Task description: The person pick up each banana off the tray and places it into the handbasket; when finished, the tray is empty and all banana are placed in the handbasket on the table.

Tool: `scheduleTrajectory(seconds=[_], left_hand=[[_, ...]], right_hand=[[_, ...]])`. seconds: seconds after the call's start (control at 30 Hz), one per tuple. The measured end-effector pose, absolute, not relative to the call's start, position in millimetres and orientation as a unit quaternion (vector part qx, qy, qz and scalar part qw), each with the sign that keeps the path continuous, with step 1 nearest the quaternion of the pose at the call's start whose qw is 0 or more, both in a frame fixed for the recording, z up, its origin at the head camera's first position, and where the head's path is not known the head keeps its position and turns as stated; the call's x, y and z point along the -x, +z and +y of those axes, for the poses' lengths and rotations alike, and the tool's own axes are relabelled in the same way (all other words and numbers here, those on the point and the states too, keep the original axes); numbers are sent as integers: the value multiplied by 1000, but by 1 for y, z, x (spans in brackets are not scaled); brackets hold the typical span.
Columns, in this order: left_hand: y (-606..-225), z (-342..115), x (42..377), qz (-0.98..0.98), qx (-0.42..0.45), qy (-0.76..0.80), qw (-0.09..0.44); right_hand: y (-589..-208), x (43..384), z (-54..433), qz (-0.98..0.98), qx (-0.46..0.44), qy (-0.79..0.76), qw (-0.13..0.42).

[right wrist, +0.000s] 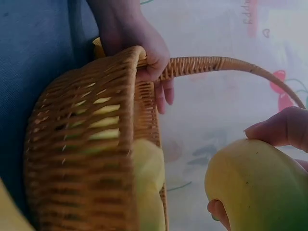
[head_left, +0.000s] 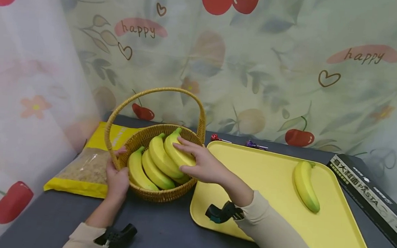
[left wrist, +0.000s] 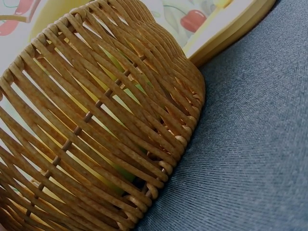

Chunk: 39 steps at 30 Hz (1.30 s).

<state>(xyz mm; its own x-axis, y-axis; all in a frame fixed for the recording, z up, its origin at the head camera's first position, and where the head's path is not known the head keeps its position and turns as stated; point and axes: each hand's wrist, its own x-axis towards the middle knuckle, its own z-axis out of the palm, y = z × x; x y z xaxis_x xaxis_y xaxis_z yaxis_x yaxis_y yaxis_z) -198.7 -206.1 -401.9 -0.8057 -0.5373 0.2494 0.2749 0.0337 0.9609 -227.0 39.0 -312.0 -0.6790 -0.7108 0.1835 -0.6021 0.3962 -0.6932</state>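
A woven wicker basket (head_left: 160, 196) with a tall arched handle stands on the dark table, holding several yellow bananas (head_left: 139, 173). My left hand (head_left: 117, 181) grips its left rim at the foot of the handle, thumb and fingers around the wicker in the right wrist view. With my right hand (head_left: 205, 163) I hold another banana (head_left: 173, 147) over the basket's right side. The right wrist view shows thumb and fingers around this held banana (right wrist: 257, 185), beside the basket's opening. Only the basket's slatted side (left wrist: 96, 115) fills the left wrist view, bananas showing through its gaps.
Right of the basket lies a yellow tray (head_left: 249, 181) with a single banana (head_left: 305, 187) on it. A black pasta box (head_left: 369, 201) borders the tray's right side. Two wrapped lollipops (head_left: 252, 144) lie behind it. A yellow bag (head_left: 81, 165) sits left of the basket.
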Motion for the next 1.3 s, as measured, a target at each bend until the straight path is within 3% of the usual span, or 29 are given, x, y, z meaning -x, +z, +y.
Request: scheduleTrajectory(seconds=[0.4,0.8,1.3], left_hand=[[-403,-206,200,-653,-100,-690,297],[-402,-206,200,-648,-99,-693,300],[-402,-207,201,-642,-89,-695,312]], right_hand=[[-305,236,-15,838,401,-357,96],[-324,249,-65,859,400,-301,103],[-330,244,-88,885,371,-264,95]])
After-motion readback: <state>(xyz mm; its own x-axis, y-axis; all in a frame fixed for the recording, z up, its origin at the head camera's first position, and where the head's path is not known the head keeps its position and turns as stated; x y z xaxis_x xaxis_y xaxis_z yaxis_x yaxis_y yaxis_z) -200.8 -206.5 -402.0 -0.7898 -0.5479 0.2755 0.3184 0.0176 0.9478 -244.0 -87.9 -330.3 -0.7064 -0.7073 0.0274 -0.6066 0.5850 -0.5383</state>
